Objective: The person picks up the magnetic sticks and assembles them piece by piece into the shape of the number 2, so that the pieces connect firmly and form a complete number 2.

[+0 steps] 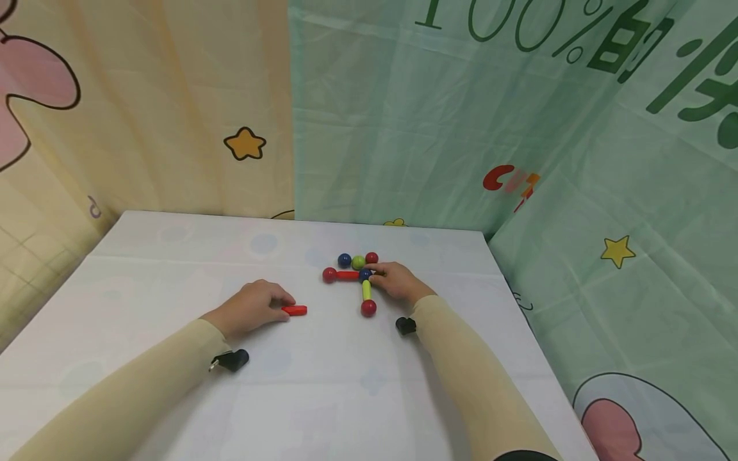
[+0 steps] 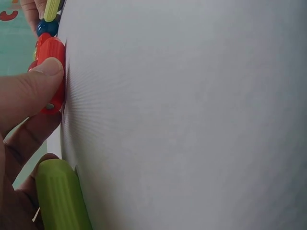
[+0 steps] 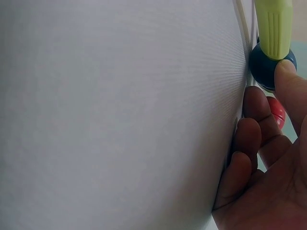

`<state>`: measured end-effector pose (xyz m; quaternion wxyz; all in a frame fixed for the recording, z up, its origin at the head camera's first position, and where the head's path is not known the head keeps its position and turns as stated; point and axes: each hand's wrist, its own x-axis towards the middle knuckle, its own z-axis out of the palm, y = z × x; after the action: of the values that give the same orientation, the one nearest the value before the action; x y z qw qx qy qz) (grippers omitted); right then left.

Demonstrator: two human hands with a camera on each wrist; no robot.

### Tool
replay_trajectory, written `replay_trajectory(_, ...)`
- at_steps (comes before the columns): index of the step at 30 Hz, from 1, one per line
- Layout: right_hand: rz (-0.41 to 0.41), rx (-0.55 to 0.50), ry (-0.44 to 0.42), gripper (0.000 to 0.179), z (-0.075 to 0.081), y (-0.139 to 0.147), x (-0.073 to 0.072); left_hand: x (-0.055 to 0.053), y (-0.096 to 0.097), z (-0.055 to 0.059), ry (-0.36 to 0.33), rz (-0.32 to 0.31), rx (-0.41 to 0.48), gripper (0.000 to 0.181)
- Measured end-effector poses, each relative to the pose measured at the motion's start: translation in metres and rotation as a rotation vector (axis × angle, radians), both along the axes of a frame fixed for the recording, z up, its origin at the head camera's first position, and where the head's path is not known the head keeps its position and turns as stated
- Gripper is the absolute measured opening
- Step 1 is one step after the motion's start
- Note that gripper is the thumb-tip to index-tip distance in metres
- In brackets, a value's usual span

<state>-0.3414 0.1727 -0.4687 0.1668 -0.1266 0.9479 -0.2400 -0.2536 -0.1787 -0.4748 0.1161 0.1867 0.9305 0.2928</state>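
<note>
My left hand (image 1: 254, 309) pinches a short red rod (image 1: 295, 310) between thumb and fingers, low over the table. In the left wrist view a green rod (image 2: 62, 194) lies against the lower fingers of that hand; the head view hides it. My right hand (image 1: 396, 280) pinches a dark blue ball (image 3: 266, 67) between thumb and forefinger. From this ball (image 1: 365, 275) another red rod (image 1: 347, 276) runs left to a red ball (image 1: 329, 274). A yellow-green rod (image 1: 366, 291) joins it to a nearer red ball (image 1: 368, 308).
Just behind the joined pieces sit a blue ball (image 1: 344, 260), a green ball (image 1: 358, 262) and a red ball (image 1: 371, 257) in a row. The white-covered table (image 1: 323, 397) ends at printed curtains (image 1: 380, 128) at the back and right.
</note>
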Motion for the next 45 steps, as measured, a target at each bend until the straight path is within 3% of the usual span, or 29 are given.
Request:
replay_trajectory(25,0.004,0.000,0.012,0.044,0.000,0.000,0.000,-0.001,0.013,0.001,0.025,-0.004,0.004,0.025)
replay_trajectory(33,-0.001,-0.003,0.008,0.044,-0.003,0.001,-0.001,-0.002,0.021,0.001,0.064,-0.027,0.021,0.024)
replay_trajectory(45,0.000,-0.004,0.002,0.044,-0.004,0.002,-0.002,-0.007,0.042,0.003,0.016,-0.026,0.036,0.025)
